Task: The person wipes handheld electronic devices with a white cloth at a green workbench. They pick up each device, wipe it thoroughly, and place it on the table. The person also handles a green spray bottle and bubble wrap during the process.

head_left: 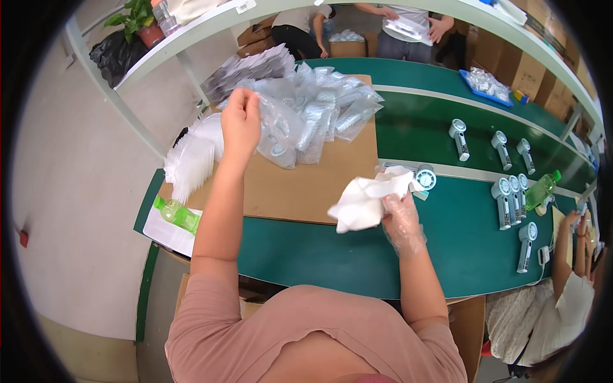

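My left hand (241,121) is raised over the left side of the cardboard sheet, its fingers closed on the top of a clear plastic bag (276,121). A round pale-blue part shows through the plastic near the bag's bottom. In a thin clear glove, my right hand (402,220) grips a crumpled white cloth (364,199) above the green table. Just beyond that hand is a pale-blue handheld fan (425,179), its handle partly covered by the cloth. Whether the hand also holds the fan, I cannot tell.
Bagged items (325,105) are heaped on the cardboard (306,191), beside white sleeves (191,159). A green bottle (179,216) lies at the left. More handheld fans (503,203) and another bottle (543,190) are at right. Co-workers (408,32) stand across the table and at right.
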`<state>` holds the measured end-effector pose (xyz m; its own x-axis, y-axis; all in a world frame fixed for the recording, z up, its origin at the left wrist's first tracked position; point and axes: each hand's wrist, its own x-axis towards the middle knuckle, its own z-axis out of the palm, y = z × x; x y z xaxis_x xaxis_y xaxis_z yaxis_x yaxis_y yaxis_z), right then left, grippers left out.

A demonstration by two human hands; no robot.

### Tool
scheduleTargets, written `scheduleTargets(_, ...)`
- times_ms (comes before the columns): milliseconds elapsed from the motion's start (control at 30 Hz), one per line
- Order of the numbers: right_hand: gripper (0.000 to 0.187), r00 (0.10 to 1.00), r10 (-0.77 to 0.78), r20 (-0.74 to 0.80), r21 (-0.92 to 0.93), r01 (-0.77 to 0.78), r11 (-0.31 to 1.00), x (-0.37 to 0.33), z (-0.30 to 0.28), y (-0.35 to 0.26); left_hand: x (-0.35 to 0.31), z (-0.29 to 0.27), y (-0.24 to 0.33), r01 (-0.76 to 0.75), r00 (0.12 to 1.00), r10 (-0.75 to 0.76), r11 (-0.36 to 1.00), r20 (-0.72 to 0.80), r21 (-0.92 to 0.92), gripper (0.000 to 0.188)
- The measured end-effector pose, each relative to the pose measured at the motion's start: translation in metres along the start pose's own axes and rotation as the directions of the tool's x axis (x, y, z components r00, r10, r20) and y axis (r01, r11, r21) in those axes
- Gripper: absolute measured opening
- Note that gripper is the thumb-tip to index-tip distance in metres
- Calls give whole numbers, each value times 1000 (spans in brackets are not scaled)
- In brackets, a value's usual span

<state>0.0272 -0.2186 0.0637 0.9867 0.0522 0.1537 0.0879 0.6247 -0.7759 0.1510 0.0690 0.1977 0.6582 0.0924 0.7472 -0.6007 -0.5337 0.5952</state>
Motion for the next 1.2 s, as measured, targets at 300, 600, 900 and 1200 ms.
scheduleTargets(300,54,993,113,30,588,-109,801,18,-20,-1,-105,48,-97,56,968,-79,993,238,101,9)
scheduleTargets(600,57,989,106,100,763,-144,630,21,-13,0,-200,71,-72,103,897,-95,995,432,4,6)
scheduleTargets(900,43,983,-148,-107,728,178,662,32,-39,-16,-205,69,-80,70,885,-79,997,458,37,5)
scheduleTargets(1200,25,553,-668,-498,-232,657,717,141,-175,-177,-201,77,-70,-73,888,22,993,459,94,5)
